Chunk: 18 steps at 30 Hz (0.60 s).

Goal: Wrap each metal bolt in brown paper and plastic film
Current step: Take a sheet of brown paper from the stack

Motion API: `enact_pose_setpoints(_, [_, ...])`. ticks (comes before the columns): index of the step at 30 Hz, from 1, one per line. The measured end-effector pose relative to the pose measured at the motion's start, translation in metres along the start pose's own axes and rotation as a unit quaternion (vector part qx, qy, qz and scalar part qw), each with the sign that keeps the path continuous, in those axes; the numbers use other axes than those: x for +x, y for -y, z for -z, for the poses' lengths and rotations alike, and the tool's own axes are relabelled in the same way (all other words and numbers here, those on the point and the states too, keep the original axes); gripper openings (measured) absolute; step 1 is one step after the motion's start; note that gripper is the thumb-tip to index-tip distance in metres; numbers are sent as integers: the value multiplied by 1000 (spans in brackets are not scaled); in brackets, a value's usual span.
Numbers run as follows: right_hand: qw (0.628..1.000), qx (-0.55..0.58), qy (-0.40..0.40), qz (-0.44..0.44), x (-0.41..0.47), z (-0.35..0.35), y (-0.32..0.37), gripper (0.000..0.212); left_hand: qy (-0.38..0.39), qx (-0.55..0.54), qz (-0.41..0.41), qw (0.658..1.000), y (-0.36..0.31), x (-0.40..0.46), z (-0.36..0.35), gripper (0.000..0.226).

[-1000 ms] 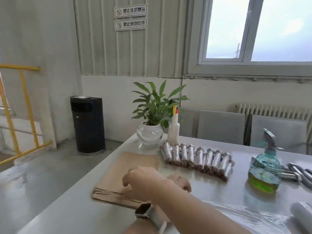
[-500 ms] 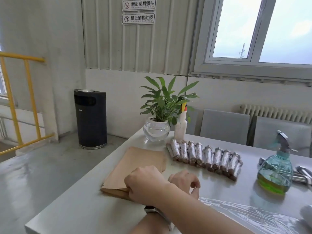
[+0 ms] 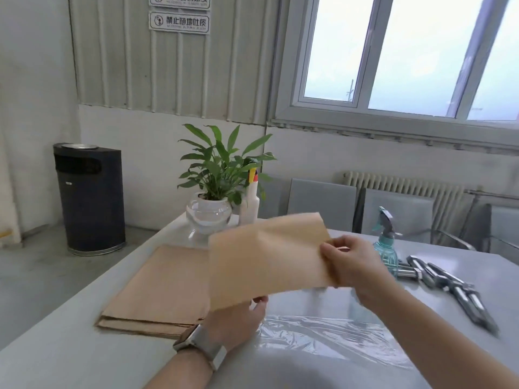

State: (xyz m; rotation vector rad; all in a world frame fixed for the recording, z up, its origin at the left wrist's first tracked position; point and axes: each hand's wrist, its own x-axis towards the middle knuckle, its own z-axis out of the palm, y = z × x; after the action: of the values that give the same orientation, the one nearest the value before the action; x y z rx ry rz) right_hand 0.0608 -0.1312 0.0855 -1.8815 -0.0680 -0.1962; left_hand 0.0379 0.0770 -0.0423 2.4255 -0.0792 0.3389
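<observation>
- Your right hand pinches the right edge of a single thin sheet of brown paper, fingers and thumb clamped on it, and carries it in the air above the grey worktop.
- Your left hand sits under the sheet's lower left corner with its fingertips hidden behind the paper, so whether it grips the sheet or only steadies it cannot be told.
- The sheet hangs over the gap between the flat stack of brown paper sheets on your left and the crinkled sheet of clear plastic film spread just in front of you.
- Lay the paper down flat on the film, probably square to its edges, leaving film margin on all sides for the outer wrap.
- Lower the left corner first and let the rest follow, so no air or crease gets trapped; the film looks wrinkled already, so smooth it if the paper drags it.
- Keep the pinch light: thin paper like this will likely crease where you squeeze.
- The bare long metal bolts lie in a loose group on the worktop to your right, beside the teal plastic spray bottle; take one only once the sheet lies still.
- Mind the spray bottle as you reach across.
</observation>
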Motion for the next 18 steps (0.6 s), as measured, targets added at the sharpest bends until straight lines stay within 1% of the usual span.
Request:
enact_pose_setpoints(1, [1000,-13,1,-15,-4,19,-17,6,16,2,5,1000,-4,-2,3,45])
enact_pose_setpoints(2, [999,-32,5,-27,-10,36,-33,4,-33,10,-24,999,-4,0,0,36])
enact_pose_setpoints(3, [998,-56,7,-37,-18,50,-48,6,-55,-5,-32,998,-9,-1,4,14])
enact_pose_setpoints(4, [996,-82,5,-42,-26,61,-61,10,-73,18,-56,996,-10,-1,5,8])
enact_pose_setpoints(5, [993,-112,0,-43,-32,70,-72,15,-82,27,-60,994,-13,0,7,21])
enact_pose_setpoints(6, [988,-148,-7,-39,-38,77,-82,19,-90,27,-71,993,-16,-1,9,27])
enact_pose_setpoints(8, [974,-224,-16,-18,-44,84,-94,25,-115,26,-84,989,-17,-2,10,26])
enact_pose_setpoints(10, [956,-292,-14,10,-47,86,-100,30,-132,2,-111,985,-22,-6,10,19])
enact_pose_setpoints(12, [938,-346,0,33,-47,86,-103,31,-115,-20,-149,982,-30,-10,12,5])
enact_pose_setpoints(14, [927,-371,18,49,-47,84,-105,30,-65,-33,-181,981,-37,-15,13,21])
enact_pose_setpoints(15, [926,-373,19,53,-47,84,-105,30,-40,-26,-197,979,-39,-16,11,25])
enact_pose_setpoints(18, [924,-378,9,50,-45,85,-107,29,34,3,-233,972,-44,-19,9,24])
